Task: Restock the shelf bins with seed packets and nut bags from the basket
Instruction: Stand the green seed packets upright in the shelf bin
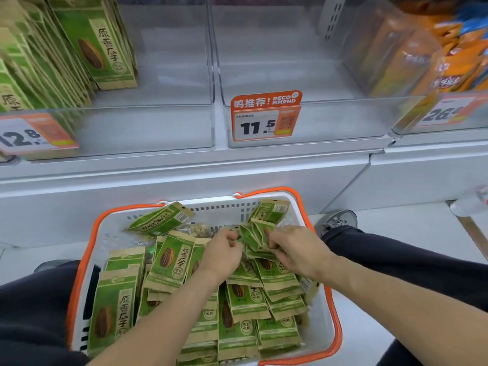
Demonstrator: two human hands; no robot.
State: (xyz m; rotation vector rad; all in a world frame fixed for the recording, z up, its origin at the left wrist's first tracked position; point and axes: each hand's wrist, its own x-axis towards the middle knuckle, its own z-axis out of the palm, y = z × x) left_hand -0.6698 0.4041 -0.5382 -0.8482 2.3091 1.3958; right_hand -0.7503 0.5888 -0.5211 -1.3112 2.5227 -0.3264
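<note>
**Both hands on packet bunch, bins at 12 o'clock**

Shelf bins: left one part-stocked, middle bin bare, straight up at 12 from the hands. Basket full of green seed packets, flat, long axes mostly 12–6. Right hand and left hand pinch a small bunch between them, fanned toward 12. Nut bag barely visible at 11.

shelf: grey, carries three clear bins side by side | left bin: green seed packets standing at its left | middle bin: 11.5 price tag | right bin: orange bags | floor: white basket with orange rim
</note>
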